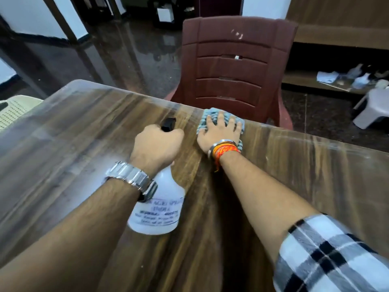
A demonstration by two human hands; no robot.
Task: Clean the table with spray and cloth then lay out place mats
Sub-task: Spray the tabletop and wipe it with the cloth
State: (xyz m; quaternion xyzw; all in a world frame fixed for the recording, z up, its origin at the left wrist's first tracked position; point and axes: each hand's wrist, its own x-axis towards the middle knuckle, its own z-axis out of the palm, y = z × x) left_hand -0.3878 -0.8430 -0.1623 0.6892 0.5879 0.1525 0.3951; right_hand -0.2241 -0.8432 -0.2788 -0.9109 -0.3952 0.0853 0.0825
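Observation:
A white spray bottle [157,209] with a black nozzle hangs above the wooden table [84,144]. My left hand [156,146] grips its neck, fingers curled round the trigger head. Near the table's far edge lies a blue-grey cloth [210,114]. My right hand [220,132] presses flat on it with fingers spread. The cloth's middle is hidden under the hand. No place mats are in view.
A maroon plastic chair [233,66] stands pushed against the far edge of the table. A cream chair [14,110] shows at the left. A white stool [372,108] and a low shelf with bottles [353,79] are at the right.

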